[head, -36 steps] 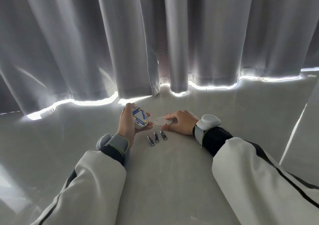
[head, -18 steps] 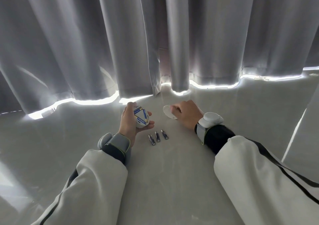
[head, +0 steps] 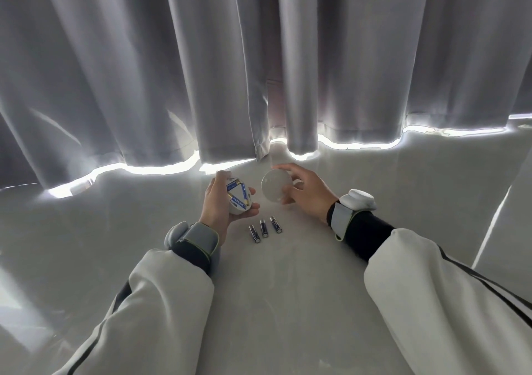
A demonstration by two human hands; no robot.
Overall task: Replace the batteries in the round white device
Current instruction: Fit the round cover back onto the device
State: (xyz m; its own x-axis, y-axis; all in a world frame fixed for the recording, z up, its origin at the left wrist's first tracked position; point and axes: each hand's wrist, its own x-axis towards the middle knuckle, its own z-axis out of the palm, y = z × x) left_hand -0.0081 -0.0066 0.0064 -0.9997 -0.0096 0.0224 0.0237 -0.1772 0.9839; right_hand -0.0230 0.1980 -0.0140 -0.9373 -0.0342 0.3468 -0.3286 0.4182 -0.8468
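Above the pale surface (head: 273, 302), near its far edge by grey curtains (head: 201, 72), the left hand (head: 214, 207) gripped the round white device (head: 233, 210), fitted batteries (head: 237, 201) showing, the right hand (head: 308, 199) pinched the round cover (head: 275, 186) alongside, and three loose batteries (head: 264, 228) lay just nearer.

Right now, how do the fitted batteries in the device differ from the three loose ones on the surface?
The fitted batteries are blue with gold ends; the loose batteries are dark. The fitted batteries form a triangle inside the round device, gripped in the left hand; the loose batteries lie side by side on the surface, untouched. Both sets are three slim cylinders.
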